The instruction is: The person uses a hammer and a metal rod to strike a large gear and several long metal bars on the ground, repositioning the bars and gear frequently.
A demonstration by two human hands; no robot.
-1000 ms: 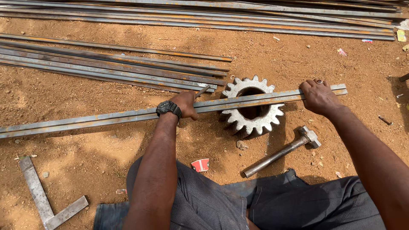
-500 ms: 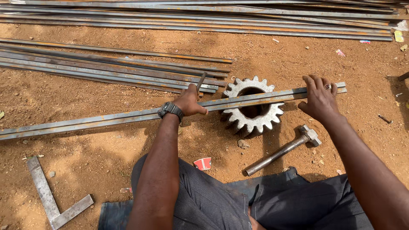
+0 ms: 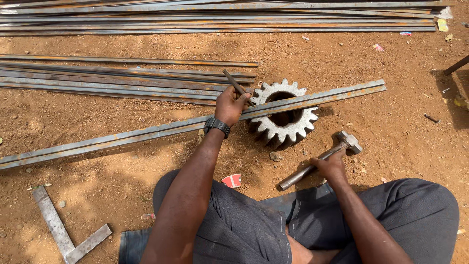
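My left hand [image 3: 231, 105], with a black watch on the wrist, holds a short dark metal rod [image 3: 236, 84] upright and tilted, its tip on a long steel angle bar [image 3: 146, 133]. That bar lies across a large toothed gear wheel [image 3: 283, 115] on the red dirt. My right hand [image 3: 331, 167] grips the handle of a metal hammer [image 3: 322, 159] lying on the ground right of the gear. I sit with my legs in dark trousers in front.
Several long steel bars [image 3: 122, 80] lie on the dirt to the left, and more bars [image 3: 220, 17] run along the top. A steel square [image 3: 63, 230] lies at the lower left. A small red and white scrap [image 3: 232, 181] sits near my knee.
My right hand left the angle bar's right end and came down onto the hammer handle. My left hand picked up the short rod and set it against the bar.
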